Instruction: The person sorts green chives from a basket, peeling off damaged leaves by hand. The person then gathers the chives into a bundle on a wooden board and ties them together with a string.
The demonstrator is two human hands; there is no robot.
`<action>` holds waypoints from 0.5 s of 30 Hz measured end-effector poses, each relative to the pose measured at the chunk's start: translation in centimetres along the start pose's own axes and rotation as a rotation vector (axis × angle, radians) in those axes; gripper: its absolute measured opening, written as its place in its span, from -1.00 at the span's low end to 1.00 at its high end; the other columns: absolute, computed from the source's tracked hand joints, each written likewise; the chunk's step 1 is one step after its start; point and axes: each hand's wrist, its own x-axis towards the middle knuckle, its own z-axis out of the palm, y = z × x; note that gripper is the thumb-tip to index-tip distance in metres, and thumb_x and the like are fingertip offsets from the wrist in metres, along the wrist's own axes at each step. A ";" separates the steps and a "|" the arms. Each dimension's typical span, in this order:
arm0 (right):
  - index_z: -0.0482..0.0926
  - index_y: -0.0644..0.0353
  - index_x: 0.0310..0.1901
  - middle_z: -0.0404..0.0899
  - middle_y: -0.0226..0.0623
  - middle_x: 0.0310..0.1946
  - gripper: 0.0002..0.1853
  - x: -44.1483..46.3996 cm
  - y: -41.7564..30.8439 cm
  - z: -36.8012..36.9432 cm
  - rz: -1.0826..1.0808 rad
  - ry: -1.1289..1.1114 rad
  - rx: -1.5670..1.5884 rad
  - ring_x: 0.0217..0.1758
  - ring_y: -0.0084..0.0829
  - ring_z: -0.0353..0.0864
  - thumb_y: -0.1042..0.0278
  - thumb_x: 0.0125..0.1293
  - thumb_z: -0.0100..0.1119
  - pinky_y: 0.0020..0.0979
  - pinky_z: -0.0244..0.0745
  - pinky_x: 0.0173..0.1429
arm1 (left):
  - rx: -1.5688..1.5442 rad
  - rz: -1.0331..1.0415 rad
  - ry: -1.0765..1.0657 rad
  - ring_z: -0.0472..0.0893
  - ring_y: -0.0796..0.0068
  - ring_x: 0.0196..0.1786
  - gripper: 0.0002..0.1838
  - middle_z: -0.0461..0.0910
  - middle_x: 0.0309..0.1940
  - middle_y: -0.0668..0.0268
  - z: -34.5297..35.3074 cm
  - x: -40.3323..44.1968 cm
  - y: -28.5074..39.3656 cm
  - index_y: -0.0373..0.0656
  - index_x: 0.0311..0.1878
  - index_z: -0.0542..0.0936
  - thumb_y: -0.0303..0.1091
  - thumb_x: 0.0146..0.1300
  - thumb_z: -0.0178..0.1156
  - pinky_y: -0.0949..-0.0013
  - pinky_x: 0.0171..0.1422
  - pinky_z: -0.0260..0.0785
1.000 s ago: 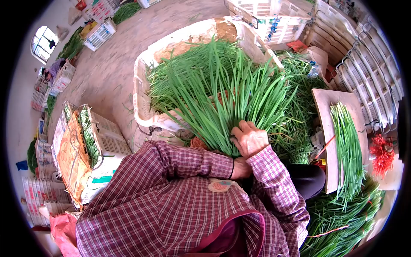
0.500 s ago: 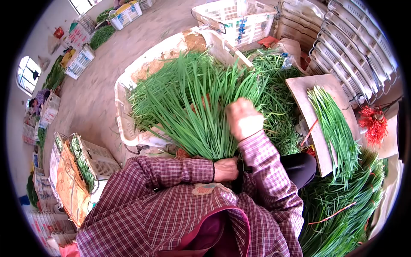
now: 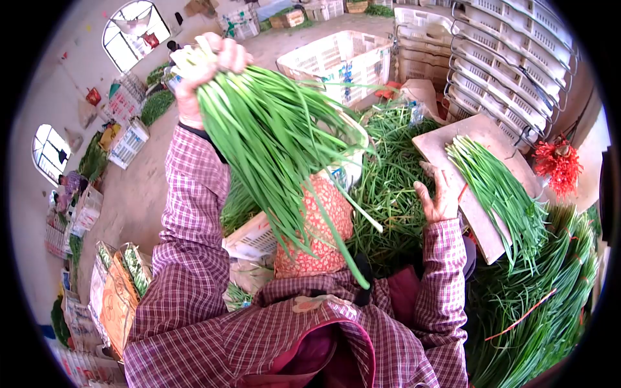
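Raised at the upper left, my left hand (image 3: 217, 61) is closed round the pale root ends of a bunch of garlic chives (image 3: 272, 129). The long green leaves hang down and fan out to the right, and a few strands dangle lower than the others. My right hand (image 3: 441, 197) holds nothing, its fingers apart, above loose green leaves (image 3: 391, 174) and close to the board's left edge. On that tilted board (image 3: 430, 139) lies another bunch of chives (image 3: 495, 187). A patterned orange cloth (image 3: 320, 226) covers my lap, partly behind the hanging leaves.
Behind the raised bunch stands a white crate (image 3: 249, 239), mostly hidden. A heap of chives (image 3: 530, 310) lies at the lower right, below red ties (image 3: 557, 168). Stacked crates (image 3: 511, 58) rise at the back right. Another person (image 3: 68, 187) sits at the far left.
My left hand has lifted the bunch from my lap to the upper left, root ends now up. My right hand has left the leaves, moved right and opened. The view has shifted.
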 end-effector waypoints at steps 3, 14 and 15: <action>0.61 0.18 -0.03 0.64 -0.15 -0.18 -0.75 0.3 -0.7 -0.7 0.032 0.136 0.161 -0.11 -0.18 0.62 0.32 0.33 0.13 -0.29 0.49 0.03 | -0.135 0.049 -0.024 0.34 0.53 -0.22 -0.69 0.32 -0.37 0.49 -0.9 1.7 1.4 -0.04 -0.09 0.35 -0.35 0.12 0.19 0.28 0.28 0.17; 0.49 0.25 0.14 0.60 -0.19 -0.06 -0.62 1.2 -6.7 -7.3 0.082 0.402 0.470 -0.03 -0.43 0.55 0.33 0.33 0.18 -0.35 0.41 0.17 | -0.282 0.013 0.028 0.38 0.49 -0.21 -0.70 0.34 -0.36 0.43 1.8 4.3 -1.0 -0.09 -0.08 0.38 -0.38 0.12 0.19 0.27 0.27 0.24; 0.45 0.24 0.20 0.58 -0.14 -0.01 -0.55 1.5 -7.6 -7.8 0.059 0.413 0.486 0.03 -0.37 0.55 0.27 0.31 0.20 -0.30 0.38 0.22 | -0.257 -0.010 0.030 0.38 0.49 -0.21 -0.70 0.34 -0.36 0.43 2.5 4.5 -1.3 -0.09 -0.09 0.38 -0.38 0.11 0.19 0.27 0.27 0.25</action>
